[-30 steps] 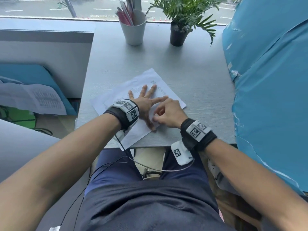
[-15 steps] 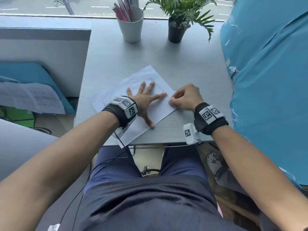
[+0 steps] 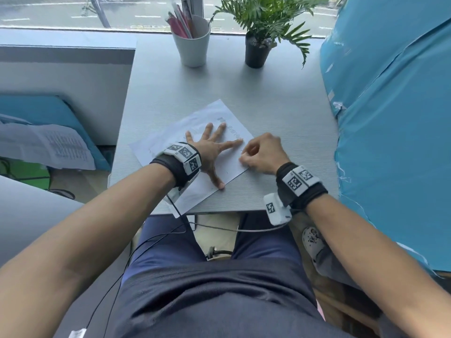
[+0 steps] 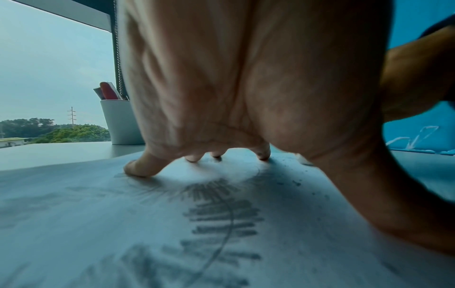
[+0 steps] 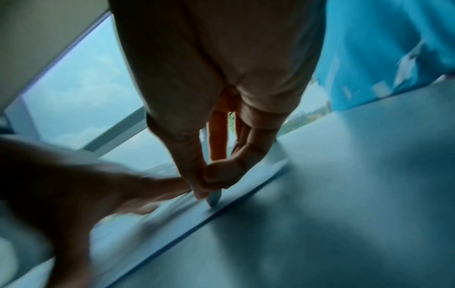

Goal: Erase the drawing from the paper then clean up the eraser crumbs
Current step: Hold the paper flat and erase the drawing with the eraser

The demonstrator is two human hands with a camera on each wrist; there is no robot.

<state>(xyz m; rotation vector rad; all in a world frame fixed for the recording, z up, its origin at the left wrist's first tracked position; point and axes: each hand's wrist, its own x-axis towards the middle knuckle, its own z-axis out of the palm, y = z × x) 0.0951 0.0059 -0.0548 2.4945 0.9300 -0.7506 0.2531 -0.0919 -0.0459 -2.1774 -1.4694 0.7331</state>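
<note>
Two hands at centre frame, head view. Left hand [image 3: 211, 152] lies flat with fingers spread, pressing the paper [image 3: 170, 142] onto the grey table [image 3: 280, 113]. Right hand [image 3: 262, 153] sits at the paper's right edge, thumb and fingers pinching a pale eraser [image 5: 214, 198], tip on the sheet. Pencil drawing [image 4: 216, 218] under the left palm, dark crumbs [image 4: 295, 183] beside it. White cup [image 3: 191, 42] and potted plant [image 3: 260, 45] at upper centre.
</note>
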